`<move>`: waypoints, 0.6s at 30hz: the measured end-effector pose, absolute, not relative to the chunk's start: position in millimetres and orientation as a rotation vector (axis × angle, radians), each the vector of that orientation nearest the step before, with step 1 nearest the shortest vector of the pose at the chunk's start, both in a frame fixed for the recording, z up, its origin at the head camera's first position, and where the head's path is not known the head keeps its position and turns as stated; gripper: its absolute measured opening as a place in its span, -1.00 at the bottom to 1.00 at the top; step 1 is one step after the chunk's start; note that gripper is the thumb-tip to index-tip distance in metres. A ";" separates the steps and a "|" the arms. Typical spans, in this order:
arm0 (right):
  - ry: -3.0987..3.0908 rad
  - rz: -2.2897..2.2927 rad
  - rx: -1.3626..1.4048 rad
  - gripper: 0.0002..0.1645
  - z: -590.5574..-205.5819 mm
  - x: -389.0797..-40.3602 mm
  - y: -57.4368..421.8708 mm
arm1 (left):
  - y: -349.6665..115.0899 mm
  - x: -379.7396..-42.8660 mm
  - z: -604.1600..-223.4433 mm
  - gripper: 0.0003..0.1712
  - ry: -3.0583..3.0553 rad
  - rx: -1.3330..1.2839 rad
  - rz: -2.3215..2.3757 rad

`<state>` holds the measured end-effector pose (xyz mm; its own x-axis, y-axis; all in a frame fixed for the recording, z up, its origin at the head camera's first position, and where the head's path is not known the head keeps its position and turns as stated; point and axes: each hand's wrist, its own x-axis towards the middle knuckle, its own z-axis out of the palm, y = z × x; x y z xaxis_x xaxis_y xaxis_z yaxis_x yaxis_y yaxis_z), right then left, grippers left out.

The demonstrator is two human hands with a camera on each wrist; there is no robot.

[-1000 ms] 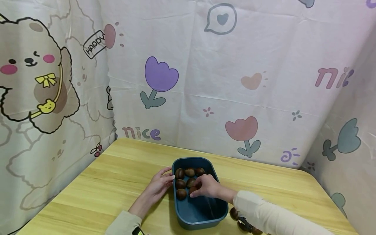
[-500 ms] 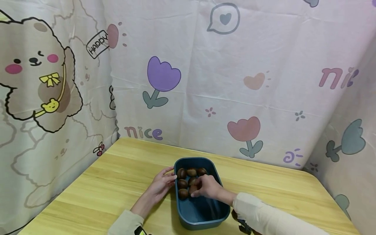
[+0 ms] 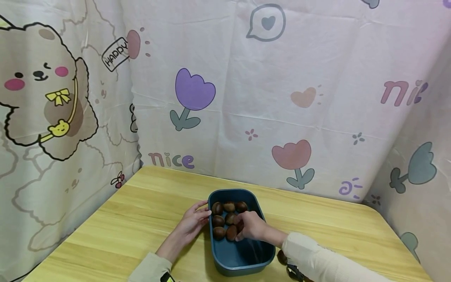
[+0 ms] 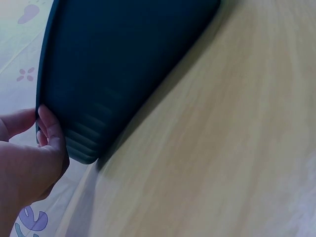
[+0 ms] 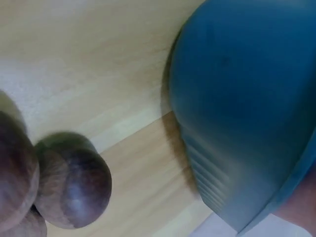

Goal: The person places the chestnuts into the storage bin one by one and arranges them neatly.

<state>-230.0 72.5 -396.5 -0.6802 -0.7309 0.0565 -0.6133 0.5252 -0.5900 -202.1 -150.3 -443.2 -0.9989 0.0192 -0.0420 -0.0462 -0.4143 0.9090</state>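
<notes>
A dark blue rectangular box point(image 3: 239, 270) stands on the table with rows of glossy brown chestnuts point(image 3: 219, 233) at its far end. My left hand point(image 3: 192, 222) holds the box's left wall, thumb and fingers at the rim in the left wrist view. Inside the box, my right hand point(image 3: 251, 225) has its thumb and fingers curled round a partly hidden chestnut point(image 3: 240, 226). Just left of the thumb, another chestnut point(image 3: 231, 233) lies free on the box floor. In the right wrist view the box wall point(image 5: 237, 108) hides most of that hand.
More chestnuts point(image 5: 74, 182) lie on the table right of the box, partly under the right forearm in the head view. The wooden table point(image 3: 141, 211) is backed by a printed cloth point(image 3: 239, 78). The near half of the box floor point(image 3: 236, 250) shows bare.
My right thumb has drawn back to the right from the chestnut it covered, which now lies in full view at the end of the middle column. The left hand keeps its place.
</notes>
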 end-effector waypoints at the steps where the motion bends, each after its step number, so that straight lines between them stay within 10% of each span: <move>1: 2.571 -0.872 -1.158 -0.66 -395.3 -230.4 73.5 | -150.1 -202.3 -443.2 -0.43 1.678 -0.039 2.610; 18: 2.669 -1.208 -0.947 -0.69 -363.9 -230.7 133.5 | -149.6 -203.4 -442.8 -0.44 1.697 -0.050 2.593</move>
<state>-230.7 133.5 -363.9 -0.8090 -0.5574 0.1868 -0.5083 0.5036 -0.6986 -203.4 -149.6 -442.8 -0.9986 0.0177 -0.0499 -0.0528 -0.3999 0.9150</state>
